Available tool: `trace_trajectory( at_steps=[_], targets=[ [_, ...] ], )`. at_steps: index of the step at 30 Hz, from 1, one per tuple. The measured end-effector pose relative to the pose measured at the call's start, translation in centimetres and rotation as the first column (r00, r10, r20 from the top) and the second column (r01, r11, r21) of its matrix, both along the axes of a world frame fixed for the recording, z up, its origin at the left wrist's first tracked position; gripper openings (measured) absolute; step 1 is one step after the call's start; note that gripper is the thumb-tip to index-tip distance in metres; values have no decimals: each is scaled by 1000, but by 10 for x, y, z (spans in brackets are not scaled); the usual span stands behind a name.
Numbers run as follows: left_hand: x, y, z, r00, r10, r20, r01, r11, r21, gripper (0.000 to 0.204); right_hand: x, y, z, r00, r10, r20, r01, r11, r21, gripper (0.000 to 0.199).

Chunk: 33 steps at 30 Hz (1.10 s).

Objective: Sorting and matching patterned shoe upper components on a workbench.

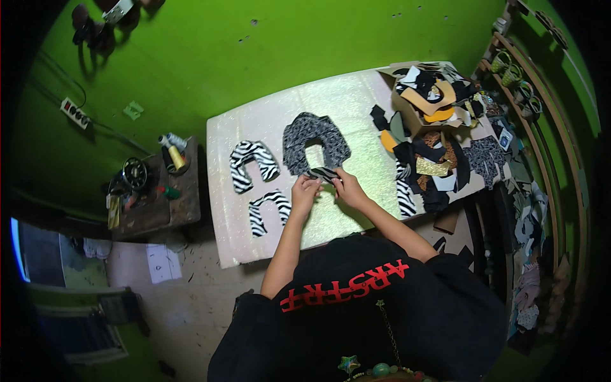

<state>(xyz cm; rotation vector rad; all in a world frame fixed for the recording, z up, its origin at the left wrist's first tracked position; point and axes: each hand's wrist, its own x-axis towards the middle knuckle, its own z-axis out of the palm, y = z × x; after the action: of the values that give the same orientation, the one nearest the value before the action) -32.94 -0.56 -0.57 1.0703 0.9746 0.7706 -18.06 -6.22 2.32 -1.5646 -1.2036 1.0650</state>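
A small dark piece with pale stripes (324, 173), seemingly fabric or leather, is held between my two hands over the table. My left hand (306, 189) pinches its left end. The right end is between the closed fingers of my right hand (347, 187). Just beyond my hands lies a pile of black-and-grey speckled arch-shaped pieces (312, 130). To the left sits a pile of zebra-striped arch pieces (242, 175), and nearer me another zebra-striped arch (257, 213). My fingers hide part of what I hold.
A shimmering pale sheet covers the table (372, 210). At the right stands a cardboard box (407, 111) full of cut scraps, with loose offcuts (433, 167) beside it. A sewing machine (134, 173) and thread cones (176, 159) occupy a small table at left. Wooden racks (541, 127) line the right wall.
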Motion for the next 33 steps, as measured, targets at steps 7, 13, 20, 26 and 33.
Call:
trace_trajectory(
  at_steps=[7, 13, 20, 26, 33],
  targets=[
    [-96, -5, -4, 986, 129, -108, -127, 992, 25, 11, -66, 13, -34, 989, 33, 147, -54, 989, 140, 26],
    [-164, -9, -22, 964, 226, -139, -224, 974, 27, 11, -121, 32, -47, 982, 30, 186, -74, 970, 233, 13],
    [-206, 10, -48, 918, 338, -208, -335, 941, 48, 19, -162, 55, -56, 957, -50, 286, -30, 963, 269, 13],
    [-205, 34, -67, 818, 409, -405, -328, 909, 257, 20, -168, 75, -64, 909, -110, 401, 6, 968, 251, 14],
    [-200, 40, -66, 734, 377, -565, -302, 926, 226, 13, -168, 77, -67, 899, -103, 426, 46, 989, 142, 20]
  ],
)
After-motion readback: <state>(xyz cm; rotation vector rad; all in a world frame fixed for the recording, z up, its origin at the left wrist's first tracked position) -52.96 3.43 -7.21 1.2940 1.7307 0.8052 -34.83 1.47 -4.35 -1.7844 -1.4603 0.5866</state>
